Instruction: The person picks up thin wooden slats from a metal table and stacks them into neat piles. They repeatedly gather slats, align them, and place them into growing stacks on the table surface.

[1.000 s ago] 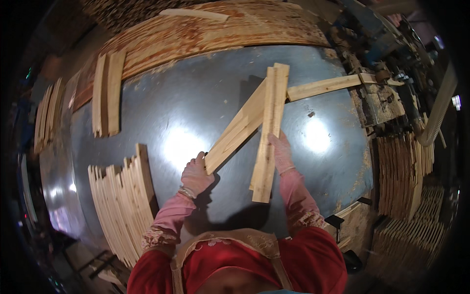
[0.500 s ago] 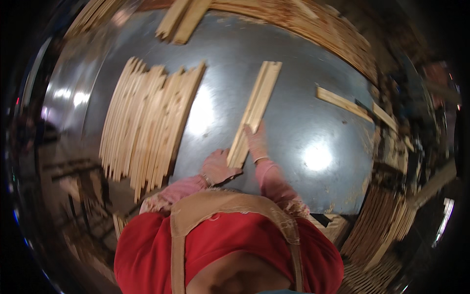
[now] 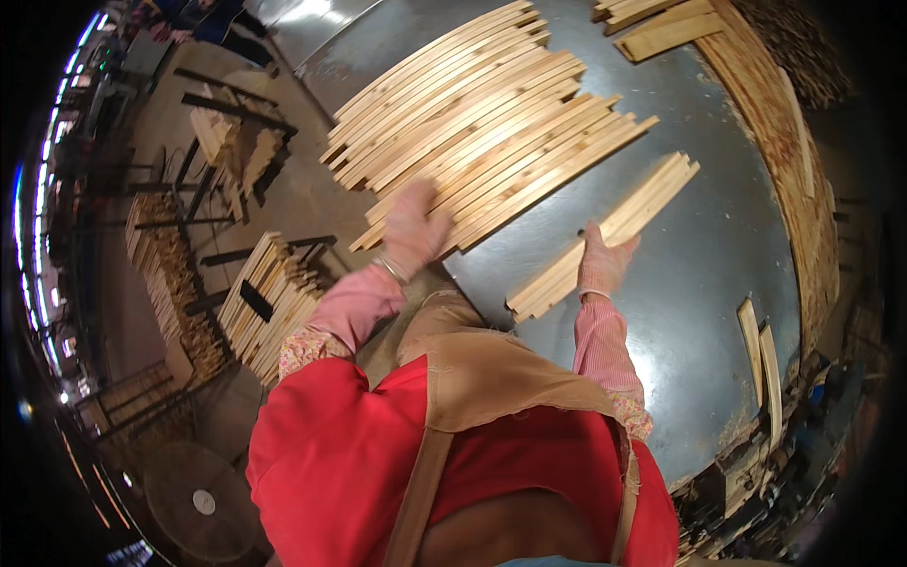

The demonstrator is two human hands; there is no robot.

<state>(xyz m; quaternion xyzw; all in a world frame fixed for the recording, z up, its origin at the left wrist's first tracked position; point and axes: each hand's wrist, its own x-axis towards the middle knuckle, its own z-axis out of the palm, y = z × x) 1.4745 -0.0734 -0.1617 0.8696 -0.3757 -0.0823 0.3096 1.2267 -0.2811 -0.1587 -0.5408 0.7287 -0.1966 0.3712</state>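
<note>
My right hand [image 3: 605,260] is closed around a narrow bundle of light wooden strips [image 3: 652,197], its thumb along the near side. The bundle lies slantwise low over the metal table [image 3: 718,255], or on it; I cannot tell which. Slightly smeared by motion, my left hand [image 3: 413,230] is at the near left ends of a wide row of wooden strips [image 3: 472,113], thumb apart from the fingers and nothing visibly held. The row's strips lie side by side with uneven ends. Several have small dark knots.
A rough wooden board [image 3: 775,142] borders the table's right side. Short wooden pieces [image 3: 666,33] lie at the far edge, and two slim offcuts [image 3: 751,350] at the right. Stacked strips [image 3: 269,307] stand on the left below table height. Another person [image 3: 222,19] is at the far left.
My view has swung left. My left hand has come away from the bundle's near end and over to the wide row. My right hand has stayed on the bundle.
</note>
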